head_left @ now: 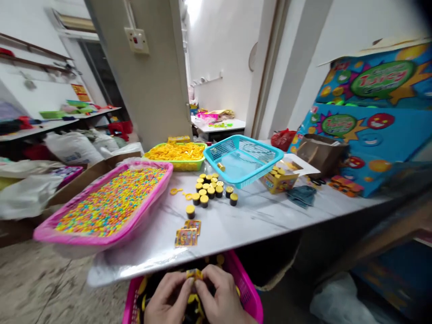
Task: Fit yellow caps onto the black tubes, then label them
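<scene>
My left hand (168, 297) and my right hand (221, 294) come together low in the view, thumbs and fingers closed on a small yellow printed card (194, 273). It looks bent between the fingertips, and its lower part is hidden by my thumbs. Beneath both hands is a pink basket (251, 294) holding black and yellow pieces. Just beyond, similar printed cards (186, 237) lie near the table's front edge. One small black tub with a yellow lid (190, 211) stands behind them, and several more such tubs (211, 191) are grouped farther back.
A pink tray (150, 203) of colourful candies sits at the left, with a green basket (196, 165) of yellow plastic pieces behind. A blue basket (248, 180) stands centrally. To its right are a small display box (278, 183), a dark cloth (301, 195) and large blue cartons (384, 135).
</scene>
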`<state>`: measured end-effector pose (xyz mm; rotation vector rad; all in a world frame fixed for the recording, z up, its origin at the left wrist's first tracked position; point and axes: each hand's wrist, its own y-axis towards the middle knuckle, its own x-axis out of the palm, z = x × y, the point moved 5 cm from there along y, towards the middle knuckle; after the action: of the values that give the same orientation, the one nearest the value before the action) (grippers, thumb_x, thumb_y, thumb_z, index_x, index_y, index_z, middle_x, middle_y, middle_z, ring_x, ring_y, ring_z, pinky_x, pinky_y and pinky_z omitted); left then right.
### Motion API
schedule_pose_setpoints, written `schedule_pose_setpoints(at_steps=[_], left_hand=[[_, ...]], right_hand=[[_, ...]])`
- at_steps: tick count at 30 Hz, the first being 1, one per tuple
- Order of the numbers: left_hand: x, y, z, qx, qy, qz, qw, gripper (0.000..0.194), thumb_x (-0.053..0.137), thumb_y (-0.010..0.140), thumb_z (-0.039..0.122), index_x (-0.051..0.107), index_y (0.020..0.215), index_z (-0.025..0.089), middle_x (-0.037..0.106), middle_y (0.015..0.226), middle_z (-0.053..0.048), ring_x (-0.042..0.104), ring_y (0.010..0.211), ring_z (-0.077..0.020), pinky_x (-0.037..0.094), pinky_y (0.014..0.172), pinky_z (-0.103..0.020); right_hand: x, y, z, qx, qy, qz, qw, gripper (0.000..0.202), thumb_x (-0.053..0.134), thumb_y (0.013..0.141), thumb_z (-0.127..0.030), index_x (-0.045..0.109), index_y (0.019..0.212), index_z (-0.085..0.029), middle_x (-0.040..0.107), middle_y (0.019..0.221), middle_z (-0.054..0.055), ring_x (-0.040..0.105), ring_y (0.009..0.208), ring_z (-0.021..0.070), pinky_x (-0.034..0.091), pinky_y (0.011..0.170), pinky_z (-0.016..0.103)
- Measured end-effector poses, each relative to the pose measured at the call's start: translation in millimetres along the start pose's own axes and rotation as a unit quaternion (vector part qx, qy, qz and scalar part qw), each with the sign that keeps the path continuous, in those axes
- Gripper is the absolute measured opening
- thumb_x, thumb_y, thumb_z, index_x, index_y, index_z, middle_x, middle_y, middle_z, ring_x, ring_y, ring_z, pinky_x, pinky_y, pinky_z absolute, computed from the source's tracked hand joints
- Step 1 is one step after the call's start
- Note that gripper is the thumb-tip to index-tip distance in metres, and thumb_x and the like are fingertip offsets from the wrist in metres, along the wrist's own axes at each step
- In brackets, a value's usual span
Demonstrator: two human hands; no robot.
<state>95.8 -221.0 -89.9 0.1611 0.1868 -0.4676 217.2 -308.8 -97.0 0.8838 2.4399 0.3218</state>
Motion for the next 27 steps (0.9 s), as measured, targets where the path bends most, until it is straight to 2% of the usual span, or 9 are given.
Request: schedule_pose_setpoints(at_steps=[3,7,10,12,15,17,20,23,27], left_hand=[[0.6,-2.4,-5.0,-0.046,-0.010,-0.024,0.999,0.028,0.076,0.071,0.046,0.074,0.077,0.019,0.073,0.082,-0.006,0.068,0.079,-0.0213,0.056,0.072,-0.024],[-3.8,-2.4,-15.2,-0.134,-0.061,-0.031,0.989,0.036,0.073,0.074,0.051,0.069,0.078,0.016,0.068,0.066,-0.003,0.054,0.050,-0.0115,0.043,0.045,-0.019],[-5.7,-3.3,-20.5,-0.173,-0.090,-0.024,0.980,0.039,0.072,0.075,0.052,0.068,0.084,0.014,0.061,0.055,0.001,0.040,0.039,-0.0054,0.028,0.038,-0.016],[-0.2,-6.6,-23.2,-0.214,-0.109,-0.056,0.969,0.039,0.073,0.074,0.047,0.071,0.092,0.013,0.062,0.056,0.000,0.040,0.039,-0.0048,0.026,0.039,-0.016],[7.3,-11.3,-24.7,-0.267,-0.154,-0.115,0.944,0.034,0.074,0.075,0.040,0.074,0.091,0.010,0.066,0.064,-0.005,0.041,0.043,-0.0041,0.024,0.040,-0.015],[-0.5,-9.2,-27.6,-0.287,-0.188,-0.097,0.934,0.032,0.078,0.071,0.038,0.074,0.084,0.009,0.060,0.056,-0.002,0.038,0.044,-0.0034,0.021,0.039,-0.015],[-27.7,-1.4,-36.3,-0.312,-0.276,-0.010,0.909,0.034,0.085,0.063,0.036,0.072,0.081,0.010,0.051,0.051,0.004,0.032,0.043,-0.0014,0.015,0.037,-0.013],[-47.4,2.1,-43.0,-0.327,-0.341,0.053,0.880,0.038,0.090,0.054,0.029,0.068,0.078,0.011,0.052,0.056,0.006,0.033,0.043,0.0003,0.013,0.036,-0.012],[-27.3,-10.2,-46.5,-0.373,-0.358,0.004,0.856,0.041,0.091,0.053,0.028,0.067,0.079,0.010,0.052,0.056,0.006,0.033,0.041,0.0009,0.013,0.035,-0.011]], right_hand=[[4.1,-3.3,-7.9,-0.034,-0.002,-0.027,0.999,0.017,0.050,0.088,-0.019,0.057,0.072,-0.019,0.061,0.068,0.002,0.057,0.063,0.0144,0.041,0.059,0.024],[-14.9,13.4,-1.1,-0.046,-0.007,-0.037,0.998,0.019,0.052,0.091,-0.024,0.061,0.074,-0.020,0.061,0.068,0.002,0.057,0.063,0.0150,0.043,0.060,0.025],[-69.0,58.8,20.0,-0.009,-0.082,0.119,0.990,0.019,0.055,0.091,-0.037,0.062,0.083,-0.021,0.064,0.078,0.006,0.059,0.072,0.0191,0.047,0.068,0.030],[-103.6,95.9,36.8,0.041,-0.183,0.219,0.958,0.031,0.065,0.082,-0.048,0.062,0.093,-0.019,0.065,0.088,0.009,0.060,0.078,0.0237,0.048,0.075,0.038],[-124.3,143.8,64.5,0.113,-0.232,0.232,0.938,0.043,0.079,0.063,-0.045,0.060,0.089,-0.018,0.066,0.088,0.012,0.061,0.082,0.0291,0.048,0.081,0.046],[-123.9,157.0,77.7,0.135,-0.238,0.221,0.936,0.035,0.079,0.062,-0.038,0.059,0.083,-0.019,0.066,0.080,0.009,0.062,0.079,0.0289,0.048,0.084,0.049],[-119.7,142.0,75.6,0.133,-0.206,0.243,0.939,0.032,0.074,0.067,-0.032,0.059,0.093,-0.019,0.067,0.082,0.006,0.065,0.077,0.0248,0.051,0.084,0.046],[-105.6,100.4,51.3,0.117,0.051,0.209,0.970,0.045,0.073,0.072,-0.031,0.057,0.113,-0.021,0.071,0.090,0.004,0.068,0.078,0.0207,0.057,0.076,0.040],[-66.5,36.4,11.0,0.165,0.250,0.042,0.953,0.034,0.076,0.076,-0.026,0.068,0.109,-0.021,0.071,0.107,0.007,0.070,0.092,0.0199,0.059,0.081,0.034]])
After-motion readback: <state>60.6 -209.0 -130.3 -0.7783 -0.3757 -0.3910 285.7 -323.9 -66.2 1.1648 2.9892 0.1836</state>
